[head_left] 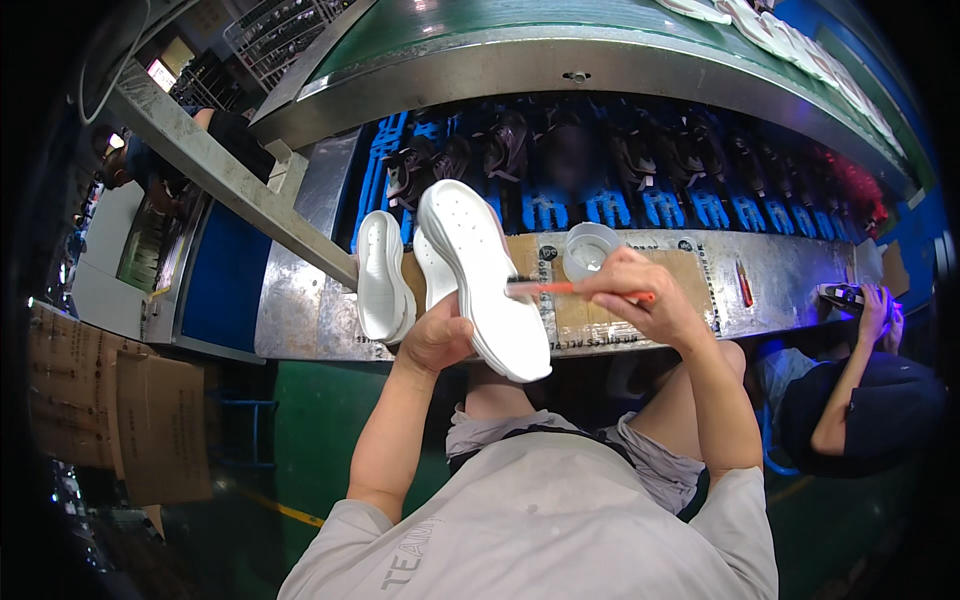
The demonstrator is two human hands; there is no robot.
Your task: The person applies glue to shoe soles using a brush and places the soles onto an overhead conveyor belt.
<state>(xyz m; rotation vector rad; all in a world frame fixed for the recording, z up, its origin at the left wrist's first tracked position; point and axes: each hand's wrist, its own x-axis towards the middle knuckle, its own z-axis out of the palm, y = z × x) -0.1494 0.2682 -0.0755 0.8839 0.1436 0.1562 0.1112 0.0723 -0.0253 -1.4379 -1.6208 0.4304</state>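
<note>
A white shoe sole (484, 289) is tilted up in my left hand (441, 335), which grips it by its left edge. My right hand (637, 289) holds a brush with an orange handle (555, 287). The brush's bristles meet the right part of the sole's inner face, near its middle. Just beyond my right hand stands a translucent plastic cup (590, 251) on a flattened cardboard sheet (630, 319). To the left of the held sole, another white sole (433, 270) lies partly hidden behind it. Further left, stacked white soles (382, 277) rest on the metal bench.
Dark shoe uppers (634, 154) sit on blue racks (604, 210) behind the bench. An orange-handled tool (743, 283) lies to the right. A co-worker (862, 397) holds a shoe (841, 298) there. A metal post (232, 169) slants across the left. Soles (780, 37) line the upper conveyor (510, 22).
</note>
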